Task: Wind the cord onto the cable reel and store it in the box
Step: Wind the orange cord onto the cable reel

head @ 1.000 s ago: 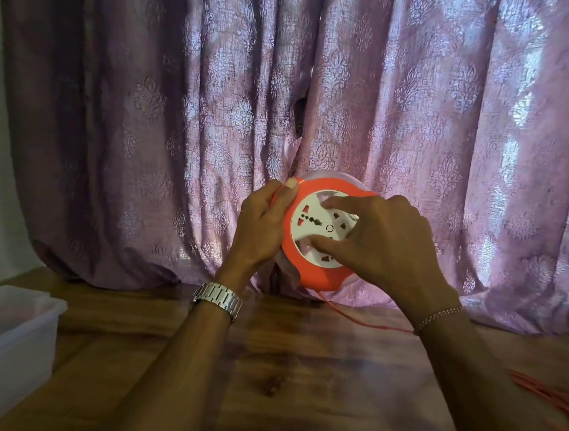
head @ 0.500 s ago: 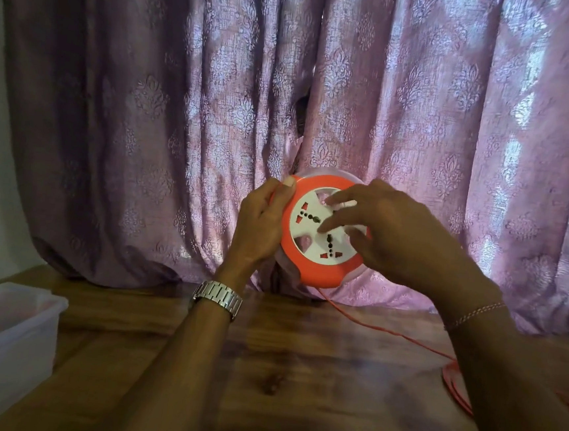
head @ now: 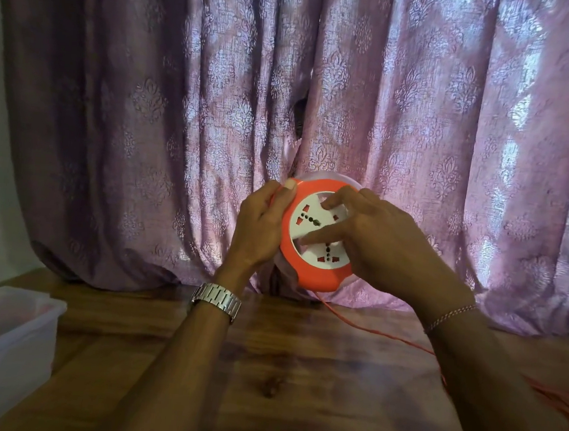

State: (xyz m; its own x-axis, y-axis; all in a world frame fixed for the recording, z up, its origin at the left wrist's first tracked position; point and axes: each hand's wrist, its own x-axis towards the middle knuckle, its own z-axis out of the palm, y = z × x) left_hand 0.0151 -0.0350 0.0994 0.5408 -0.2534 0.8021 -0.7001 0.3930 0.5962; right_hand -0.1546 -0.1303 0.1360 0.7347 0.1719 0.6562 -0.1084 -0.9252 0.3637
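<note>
An orange cable reel (head: 316, 273) with a white socket face is held upright above the wooden table (head: 280, 369). My left hand (head: 259, 230) grips its left rim, thumb on the top edge. My right hand (head: 376, 247) lies on the white centre disc, with fingers pressed into its recesses. The orange cord (head: 379, 333) runs from the reel's bottom down across the table to the right, where loose loops lie near the right edge, partly hidden by my right forearm. A translucent plastic box (head: 7, 335) stands at the left edge.
A purple patterned curtain (head: 319, 115) hangs right behind the reel and rests on the table's back edge. A pale wall shows at the far left. Bare wood lies between my forearms.
The white centre disc has turned under my right fingers, and its socket pattern is in a new position. My right hand shifted on the disc. The cord on the table has moved.
</note>
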